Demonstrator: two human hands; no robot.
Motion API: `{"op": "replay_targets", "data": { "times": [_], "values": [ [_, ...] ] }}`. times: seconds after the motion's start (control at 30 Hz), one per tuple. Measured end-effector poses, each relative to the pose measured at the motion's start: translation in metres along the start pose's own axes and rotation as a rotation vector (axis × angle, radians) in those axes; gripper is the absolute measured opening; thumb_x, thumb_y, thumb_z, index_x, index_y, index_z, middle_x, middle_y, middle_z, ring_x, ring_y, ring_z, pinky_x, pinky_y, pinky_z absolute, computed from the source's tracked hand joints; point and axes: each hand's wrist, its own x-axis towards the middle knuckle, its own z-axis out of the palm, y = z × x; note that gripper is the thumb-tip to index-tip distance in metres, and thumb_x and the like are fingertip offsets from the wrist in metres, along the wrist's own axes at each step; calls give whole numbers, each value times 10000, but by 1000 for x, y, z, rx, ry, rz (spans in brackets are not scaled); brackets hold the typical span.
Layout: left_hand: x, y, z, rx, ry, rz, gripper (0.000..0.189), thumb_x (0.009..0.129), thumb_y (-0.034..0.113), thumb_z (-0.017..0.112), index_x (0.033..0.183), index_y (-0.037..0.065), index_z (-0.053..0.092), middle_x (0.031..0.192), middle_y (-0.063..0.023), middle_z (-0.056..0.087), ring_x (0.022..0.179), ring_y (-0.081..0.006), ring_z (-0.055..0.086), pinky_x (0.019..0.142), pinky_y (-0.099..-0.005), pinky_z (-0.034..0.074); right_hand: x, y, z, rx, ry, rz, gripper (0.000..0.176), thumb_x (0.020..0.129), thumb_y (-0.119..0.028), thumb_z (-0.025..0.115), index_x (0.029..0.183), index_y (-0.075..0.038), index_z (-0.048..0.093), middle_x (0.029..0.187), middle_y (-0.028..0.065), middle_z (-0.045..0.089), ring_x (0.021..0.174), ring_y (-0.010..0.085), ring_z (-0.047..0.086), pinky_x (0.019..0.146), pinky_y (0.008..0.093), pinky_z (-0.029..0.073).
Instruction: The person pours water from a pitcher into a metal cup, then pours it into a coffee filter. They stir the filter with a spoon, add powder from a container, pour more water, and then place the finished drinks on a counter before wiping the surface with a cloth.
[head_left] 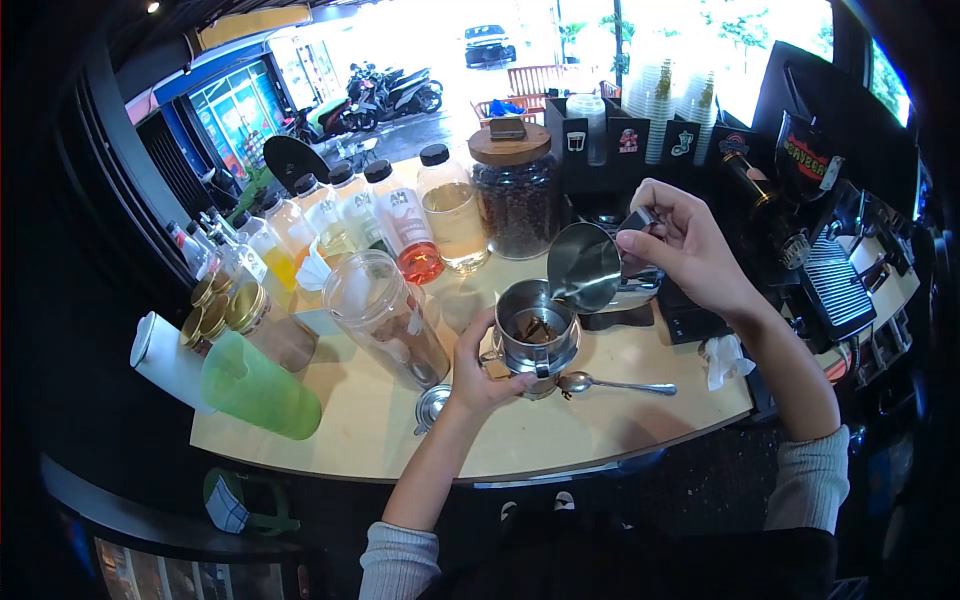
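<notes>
My right hand [682, 238] grips a steel milk pitcher [584, 270] by its handle. The pitcher is tilted left, its spout just over a metal drip coffee filter [545, 350]. Dark liquid or wet grounds show inside the filter, which sits on a cup mostly hidden below it. My left hand [478, 368] curls round the filter's left side, thumb at the front. A metal spoon [625, 385] lies right of the filter, with some dark grounds near its bowl. A small round metal lid [432, 407] rests left of my left hand.
Behind stand a wooden-lidded jar of coffee beans [515, 195] and several syrup bottles [400, 220]. A tall clear container [385, 320] and a green pitcher [262, 385] are at left. At right are a crumpled tissue [727, 360] and an espresso machine [835, 285].
</notes>
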Motion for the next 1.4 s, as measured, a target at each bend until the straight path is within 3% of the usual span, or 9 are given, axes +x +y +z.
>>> {"op": "replay_targets", "data": {
  "times": [0.13, 0.3, 0.4, 0.53, 0.6, 0.8, 1.23, 1.3, 1.4],
  "values": [
    [-1, -2, 0, -4, 6, -8, 789, 536, 411, 820, 1143, -13, 547, 1073, -115, 592, 1040, -229, 560, 932, -350, 401, 8, 4, 2, -35, -7, -2, 174, 840, -88, 648, 802, -38, 485, 678, -34, 500, 624, -6, 454, 596, 176, 471],
    [-1, -1, -1, 14, -1, -24, 823, 530, 420, 823, 1163, -22, 539, 1103, -127, 595, 1063, -235, 559, 948, -355, 397, 14, 5, 5, -121, -12, -64, 194, 813, -91, 665, 767, -44, 482, 648, -51, 415, 590, -3, 378, 517, 175, 339],
    [0, 1, -1, 4, 3, -9, 833, 526, 424, 826, 1166, -25, 538, 1104, -127, 597, 1065, -234, 561, 949, -355, 398, 16, 6, 1, -263, -31, -113, 204, 817, -93, 661, 764, -43, 470, 650, -49, 420, 593, -3, 383, 519, 179, 353],
    [0, 0, -1, 19, 2, -5, 836, 528, 417, 826, 1171, -30, 533, 1104, -125, 596, 1066, -232, 559, 951, -354, 397, 14, 0, 4, -212, -38, -76, 203, 824, -79, 653, 772, -38, 461, 661, -45, 439, 602, 0, 395, 525, 182, 365],
    [-1, 0, -1, 19, 2, -8, 837, 528, 413, 827, 1173, -31, 531, 1104, -124, 596, 1066, -231, 558, 952, -355, 396, 14, -6, 6, -116, -70, 19, 213, 824, -107, 669, 805, -44, 466, 736, -12, 506, 688, 17, 544, 622, 176, 453],
    [-2, -2, -2, 24, 6, -6, 836, 524, 402, 829, 1174, -30, 529, 1107, -124, 594, 1063, -230, 559, 954, -353, 397, 14, -5, 6, -238, -71, -38, 206, 820, -101, 664, 805, -43, 467, 720, -11, 518, 676, 17, 542, 616, 180, 443],
    [1, 2, -1, 25, -5, 0, 833, 525, 424, 822, 1169, -19, 535, 1106, -119, 599, 1061, -226, 568, 956, -353, 402, 14, -15, 11, -195, -63, 6, 230, 815, -125, 677, 784, -48, 462, 685, -9, 517, 646, 21, 509, 593, 190, 409],
    [1, 1, -1, 29, -5, -5, 834, 524, 426, 822, 1170, -18, 535, 1106, -118, 599, 1060, -225, 568, 956, -352, 403, 15, -13, 8, -336, -95, -63, 187, 845, -55, 628, 819, -15, 447, 706, -13, 509, 660, 14, 510, 606, 197, 511],
    [1, 1, -1, 41, -5, 10, 832, 526, 419, 824, 1173, -16, 534, 1104, -116, 599, 1063, -224, 567, 955, -351, 403, 14, -16, 10, -239, -96, -41, 190, 844, -56, 628, 816, -14, 446, 703, -15, 504, 666, 17, 516, 610, 200, 515]
  ]
}}
